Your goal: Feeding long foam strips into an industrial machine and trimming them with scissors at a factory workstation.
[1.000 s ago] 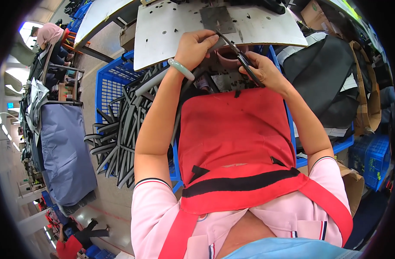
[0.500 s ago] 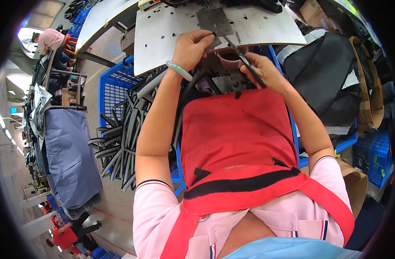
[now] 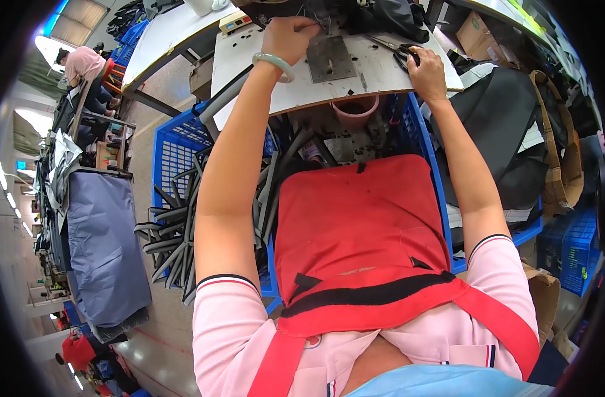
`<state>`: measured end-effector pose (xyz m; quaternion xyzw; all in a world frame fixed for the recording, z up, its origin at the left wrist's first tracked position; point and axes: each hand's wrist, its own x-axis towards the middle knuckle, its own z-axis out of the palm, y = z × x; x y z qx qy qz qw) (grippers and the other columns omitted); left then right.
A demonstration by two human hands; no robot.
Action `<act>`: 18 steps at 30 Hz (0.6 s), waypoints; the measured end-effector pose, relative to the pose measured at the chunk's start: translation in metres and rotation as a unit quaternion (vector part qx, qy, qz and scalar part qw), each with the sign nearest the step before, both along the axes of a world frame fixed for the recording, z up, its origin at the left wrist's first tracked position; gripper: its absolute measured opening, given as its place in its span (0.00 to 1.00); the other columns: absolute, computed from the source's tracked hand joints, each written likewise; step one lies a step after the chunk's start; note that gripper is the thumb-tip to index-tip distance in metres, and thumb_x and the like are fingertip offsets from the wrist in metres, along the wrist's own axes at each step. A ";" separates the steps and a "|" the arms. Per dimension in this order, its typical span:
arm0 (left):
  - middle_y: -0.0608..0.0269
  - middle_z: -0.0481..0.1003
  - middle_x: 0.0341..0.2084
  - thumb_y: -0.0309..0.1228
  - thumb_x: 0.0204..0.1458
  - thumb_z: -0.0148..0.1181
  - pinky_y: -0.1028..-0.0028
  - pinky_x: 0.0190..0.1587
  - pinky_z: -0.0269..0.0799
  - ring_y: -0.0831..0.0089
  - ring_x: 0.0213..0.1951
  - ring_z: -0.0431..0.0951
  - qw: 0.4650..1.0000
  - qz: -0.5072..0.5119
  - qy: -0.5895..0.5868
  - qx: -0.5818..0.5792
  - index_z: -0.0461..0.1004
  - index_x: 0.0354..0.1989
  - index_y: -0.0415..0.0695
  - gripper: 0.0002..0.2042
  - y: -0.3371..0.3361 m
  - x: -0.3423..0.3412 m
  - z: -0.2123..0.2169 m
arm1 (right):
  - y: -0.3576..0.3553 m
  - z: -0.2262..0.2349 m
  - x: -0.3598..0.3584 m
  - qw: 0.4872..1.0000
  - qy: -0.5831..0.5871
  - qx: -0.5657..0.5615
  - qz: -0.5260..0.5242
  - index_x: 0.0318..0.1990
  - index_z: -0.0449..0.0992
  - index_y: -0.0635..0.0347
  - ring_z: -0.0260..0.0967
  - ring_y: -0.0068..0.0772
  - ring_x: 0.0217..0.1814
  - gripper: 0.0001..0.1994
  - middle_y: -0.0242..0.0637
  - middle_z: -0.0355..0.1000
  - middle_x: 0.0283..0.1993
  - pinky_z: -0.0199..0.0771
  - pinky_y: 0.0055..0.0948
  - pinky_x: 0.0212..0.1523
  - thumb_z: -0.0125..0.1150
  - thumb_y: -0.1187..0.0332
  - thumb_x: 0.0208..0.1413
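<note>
My left hand is stretched out over the white worktable, fingers pinched on dark material at the top edge of a grey square metal plate. A pale green bangle sits on that wrist. My right hand rests near the table's right edge, closed on black-handled scissors that lie flat on the tabletop. A red apron covers my lap below the table.
A pink cup hangs under the table edge. A blue crate of grey strips stands at my left. Black fabric pieces pile at my right beside more blue crates. Another person sits far left.
Both hands have moved away from my lap out onto the worktable. The left hand now reaches the material by the metal plate, and the right hand has laid the scissors down on the table.
</note>
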<state>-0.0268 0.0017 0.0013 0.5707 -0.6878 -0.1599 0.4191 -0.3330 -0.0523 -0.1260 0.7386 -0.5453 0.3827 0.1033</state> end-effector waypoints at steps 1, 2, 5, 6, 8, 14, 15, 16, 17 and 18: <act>0.56 0.81 0.27 0.36 0.50 0.63 0.72 0.35 0.74 0.70 0.28 0.80 1.000 -0.003 0.009 0.005 0.81 0.39 0.40 0.13 -0.001 0.001 0.001 | 0.000 0.001 0.000 1.000 -0.002 0.002 0.001 0.47 0.77 0.57 0.69 0.47 0.51 0.15 0.44 0.74 0.46 0.66 0.41 0.55 0.56 0.62 0.55; 0.56 0.81 0.27 0.36 0.50 0.63 0.72 0.35 0.74 0.70 0.28 0.80 1.000 -0.001 0.010 0.004 0.81 0.39 0.40 0.13 0.001 0.001 -0.001 | 0.001 0.002 0.001 1.000 -0.004 0.004 0.002 0.46 0.77 0.58 0.68 0.46 0.51 0.15 0.44 0.74 0.46 0.66 0.41 0.55 0.57 0.63 0.54; 0.59 0.80 0.25 0.36 0.51 0.63 0.73 0.31 0.73 0.72 0.23 0.79 0.993 -0.041 0.081 0.080 0.81 0.39 0.38 0.14 0.013 -0.006 -0.006 | 0.016 0.012 0.003 0.997 -0.027 -0.055 0.049 0.44 0.77 0.57 0.67 0.46 0.53 0.13 0.43 0.73 0.47 0.65 0.42 0.55 0.59 0.66 0.52; 0.59 0.80 0.24 0.36 0.51 0.63 0.73 0.28 0.72 0.73 0.21 0.78 0.992 -0.054 0.088 0.072 0.80 0.38 0.37 0.14 0.026 -0.018 -0.008 | 0.032 0.016 0.003 0.992 -0.061 -0.072 0.082 0.43 0.77 0.56 0.66 0.45 0.53 0.12 0.42 0.72 0.47 0.64 0.43 0.54 0.61 0.69 0.49; 0.60 0.78 0.22 0.35 0.52 0.62 0.74 0.26 0.70 0.76 0.21 0.76 0.990 -0.064 0.123 0.031 0.79 0.37 0.36 0.13 0.061 -0.035 -0.002 | 0.089 0.014 0.035 0.948 -0.229 0.112 0.190 0.44 0.76 0.58 0.69 0.44 0.53 0.14 0.44 0.72 0.47 0.66 0.39 0.55 0.63 0.68 0.50; 0.59 0.79 0.30 0.29 0.55 0.60 0.76 0.33 0.74 0.75 0.30 0.77 0.984 0.053 0.163 -0.044 0.79 0.39 0.36 0.09 0.138 -0.059 -0.019 | 0.224 0.057 0.157 0.368 -0.549 0.483 0.575 0.58 0.66 0.68 0.65 0.28 0.58 0.27 0.40 0.70 0.55 0.65 0.32 0.60 0.57 0.53 0.60; 0.60 0.79 0.29 0.28 0.56 0.60 0.78 0.31 0.73 0.77 0.30 0.76 0.977 0.038 0.203 -0.046 0.79 0.39 0.36 0.09 0.140 -0.064 -0.018 | 0.228 0.052 0.165 0.354 -0.555 0.469 0.588 0.55 0.68 0.66 0.66 0.28 0.56 0.28 0.38 0.70 0.53 0.64 0.30 0.60 0.59 0.50 0.58; 0.62 0.78 0.29 0.28 0.57 0.60 0.79 0.29 0.73 0.78 0.29 0.76 0.969 0.031 0.240 -0.043 0.78 0.39 0.35 0.08 0.140 -0.069 -0.020 | 0.229 0.049 0.165 0.405 -0.521 0.486 0.573 0.50 0.70 0.64 0.66 0.25 0.53 0.27 0.34 0.70 0.49 0.64 0.27 0.58 0.62 0.48 0.55; 0.63 0.78 0.29 0.28 0.57 0.60 0.80 0.29 0.73 0.78 0.29 0.75 0.968 0.024 0.243 -0.057 0.78 0.40 0.35 0.08 0.143 -0.073 -0.016 | 0.237 0.062 0.156 0.460 -0.518 0.470 0.547 0.50 0.68 0.63 0.64 0.24 0.52 0.28 0.33 0.69 0.48 0.63 0.25 0.56 0.64 0.48 0.53; 0.64 0.77 0.28 0.28 0.57 0.60 0.80 0.28 0.72 0.79 0.28 0.74 0.967 0.024 0.242 -0.072 0.78 0.40 0.35 0.08 0.147 -0.074 -0.011 | 0.237 0.063 0.152 0.470 -0.521 0.463 0.542 0.50 0.68 0.63 0.64 0.24 0.52 0.28 0.33 0.69 0.48 0.63 0.25 0.56 0.64 0.48 0.53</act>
